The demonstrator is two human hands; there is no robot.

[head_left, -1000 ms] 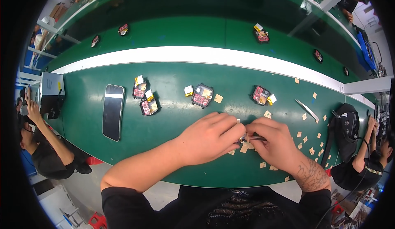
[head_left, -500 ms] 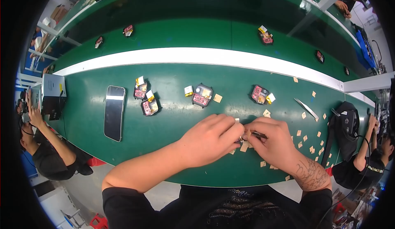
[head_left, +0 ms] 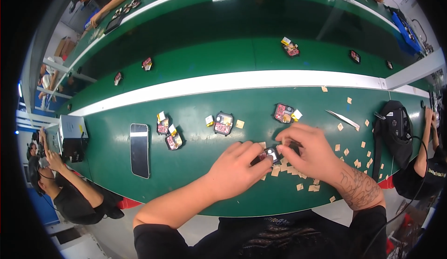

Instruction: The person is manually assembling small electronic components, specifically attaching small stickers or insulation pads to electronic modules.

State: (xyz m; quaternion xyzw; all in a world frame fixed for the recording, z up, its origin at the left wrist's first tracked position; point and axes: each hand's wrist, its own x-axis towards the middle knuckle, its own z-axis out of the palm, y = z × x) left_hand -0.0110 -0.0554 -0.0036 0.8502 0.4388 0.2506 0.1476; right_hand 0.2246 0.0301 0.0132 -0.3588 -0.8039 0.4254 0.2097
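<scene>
My left hand (head_left: 238,170) is closed on an open smartwatch case (head_left: 273,154), dark-rimmed with a pale part inside, held just above the table. Most of the case is hidden under my fingers. Close by its right side, my right hand (head_left: 311,153) is pinched; what sits between its fingertips is too small to make out. Several small tan square pieces (head_left: 292,170) lie under and beside both hands. Farther back are more open watch cases with pink boards: one in the middle (head_left: 223,123), one to the right (head_left: 283,113), and a pair at the left (head_left: 174,141).
A phone (head_left: 140,150) lies at the left, a grey box (head_left: 73,133) beyond it. Tweezers (head_left: 342,119) and a black bag (head_left: 395,127) are on the right. A white rail (head_left: 242,80) crosses behind, with more watch cases past it. Other people work at both sides.
My right hand has lifted slightly and opened a gap from my left, so the watch case now shows between them. The whole view has shifted, showing more of the far side.
</scene>
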